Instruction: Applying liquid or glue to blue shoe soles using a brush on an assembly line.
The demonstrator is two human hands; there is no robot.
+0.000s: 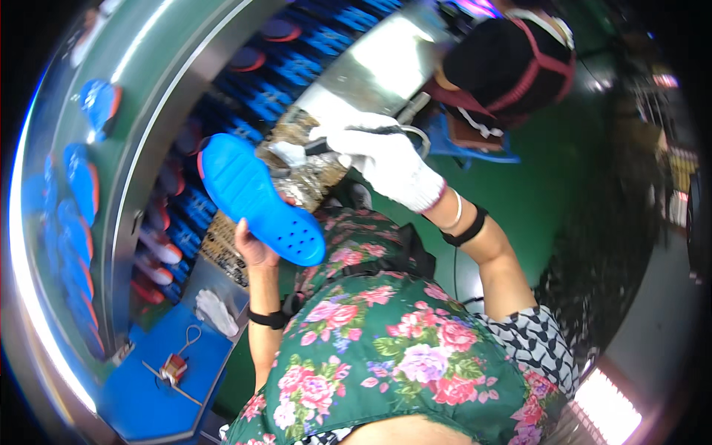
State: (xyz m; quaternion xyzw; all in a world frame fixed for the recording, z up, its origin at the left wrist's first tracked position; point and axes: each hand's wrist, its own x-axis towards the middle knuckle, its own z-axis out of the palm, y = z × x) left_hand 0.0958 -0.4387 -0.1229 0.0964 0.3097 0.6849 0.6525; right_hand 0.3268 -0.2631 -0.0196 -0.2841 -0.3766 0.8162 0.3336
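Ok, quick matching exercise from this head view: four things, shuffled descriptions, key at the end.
Column 1
1. Insole
2. Left hand
3. Right hand
4. Apron

Column 2
A. gloved in white
B. green, with a floral print
C. blue, with a cluster of small holes
D. ungloved, holding the insole

Pairs: 1-C, 2-D, 3-A, 4-B

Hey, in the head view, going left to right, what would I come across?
Blue insoles along the left rim → larger blue insole in the left hand → white-gloved right hand → seated co-worker → bright panel at lower right.
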